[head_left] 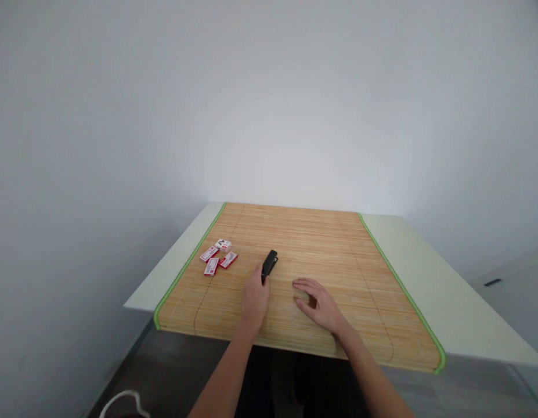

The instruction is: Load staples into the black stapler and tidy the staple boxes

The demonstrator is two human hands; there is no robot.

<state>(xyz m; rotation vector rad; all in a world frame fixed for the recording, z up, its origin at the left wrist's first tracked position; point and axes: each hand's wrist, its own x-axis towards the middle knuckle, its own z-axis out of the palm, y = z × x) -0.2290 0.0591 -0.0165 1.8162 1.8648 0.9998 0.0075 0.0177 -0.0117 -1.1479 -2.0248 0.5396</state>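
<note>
My left hand (255, 295) is closed around the near end of a black stapler (269, 263), whose far end points away from me and slightly right. To the right, my right hand (318, 305) rests on the bamboo mat (303, 232) with its fingers stretched out and thumb apart, holding nothing. Left of the stapler lie several small red-and-white boxes (212, 266). Behind them sits a mostly white box (223, 245) with dark print on top. My left fingers hide the near part of the stapler.
The green-edged mat covers the middle of a white table (408, 249), which stands against a pale wall (295, 116). A white cable (127, 393) hangs at the lower left, below the table's front edge. A dark handle (493, 283) shows on the far right.
</note>
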